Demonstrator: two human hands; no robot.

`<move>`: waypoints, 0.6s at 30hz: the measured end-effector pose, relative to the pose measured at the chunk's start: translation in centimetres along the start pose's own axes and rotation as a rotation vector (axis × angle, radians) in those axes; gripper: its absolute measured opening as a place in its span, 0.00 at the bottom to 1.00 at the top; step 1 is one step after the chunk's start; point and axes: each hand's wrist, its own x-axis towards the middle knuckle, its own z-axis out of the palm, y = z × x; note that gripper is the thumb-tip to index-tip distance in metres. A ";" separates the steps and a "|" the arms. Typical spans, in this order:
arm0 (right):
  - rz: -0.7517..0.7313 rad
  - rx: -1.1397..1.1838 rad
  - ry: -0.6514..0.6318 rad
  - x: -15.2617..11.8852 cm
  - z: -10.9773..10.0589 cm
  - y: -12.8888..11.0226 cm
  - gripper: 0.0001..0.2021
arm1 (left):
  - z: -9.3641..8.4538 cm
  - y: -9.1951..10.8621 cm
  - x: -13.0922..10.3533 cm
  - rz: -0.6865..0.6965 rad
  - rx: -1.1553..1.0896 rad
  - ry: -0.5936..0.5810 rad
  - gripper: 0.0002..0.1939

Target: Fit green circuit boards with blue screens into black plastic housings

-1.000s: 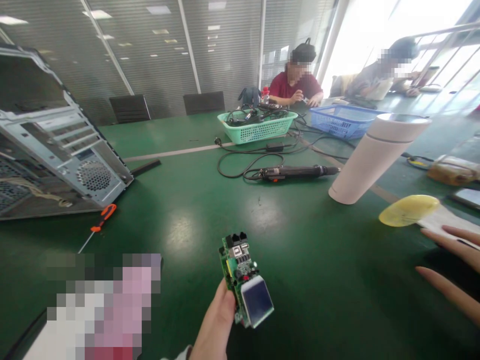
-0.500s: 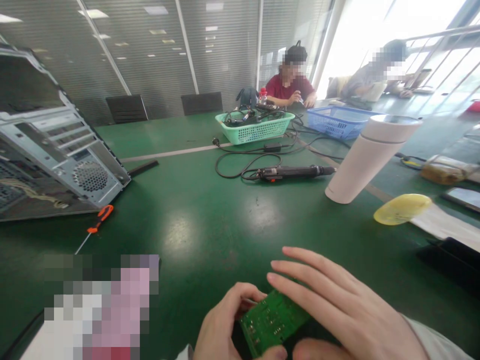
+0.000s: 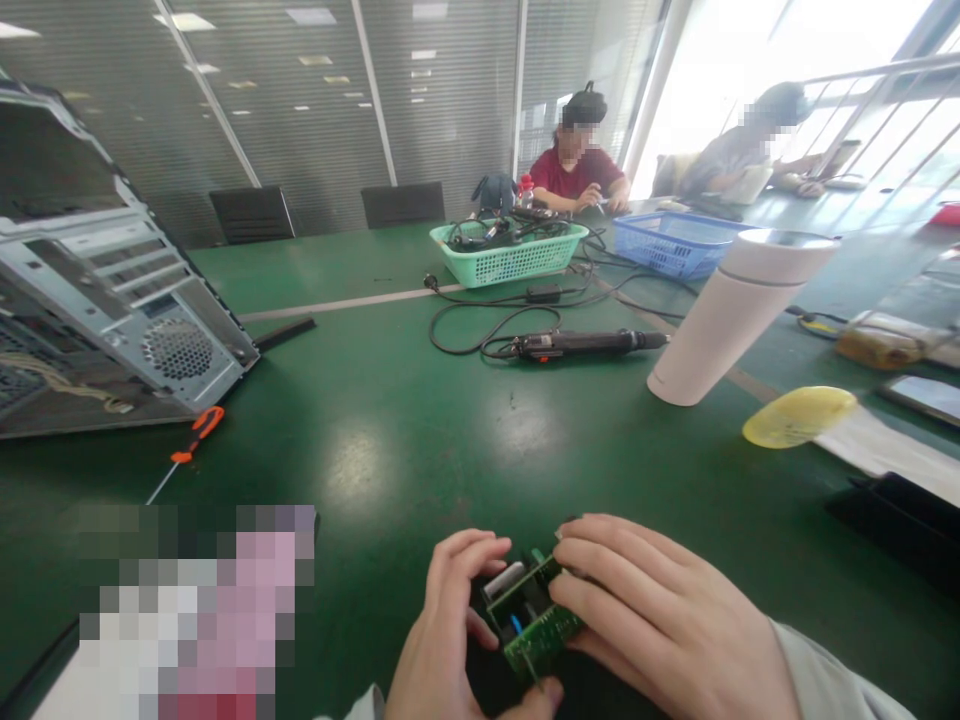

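A green circuit board (image 3: 541, 632) with parts mounted on it is held low over the near side of the table. Its component side now shows, with a blue part, a pale metal piece and a second small upright board. My left hand (image 3: 454, 635) curls round its left side, the thumb at the near edge. My right hand (image 3: 660, 610) is closed over its right end, fingertips on top, hiding that part. Both hands grip the board.
An open metal computer case (image 3: 127, 300) stands left, with an orange-handled screwdriver (image 3: 201, 432) before it. Ahead lie a black electric screwdriver (image 3: 585, 345), a green basket of cables (image 3: 517, 265) and a blue basket (image 3: 660, 250). A white tumbler (image 3: 739, 320) stands right. Two people sit beyond.
The circuit board has been turned from its soldered underside to show its components. My right hand, earlier spread over it, has closed on its right end.
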 end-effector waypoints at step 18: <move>1.045 1.369 0.107 -1.8 1.7 1.3 0.26 | 0.4 2.4 0.3 -0.034 -0.064 0.158 0.17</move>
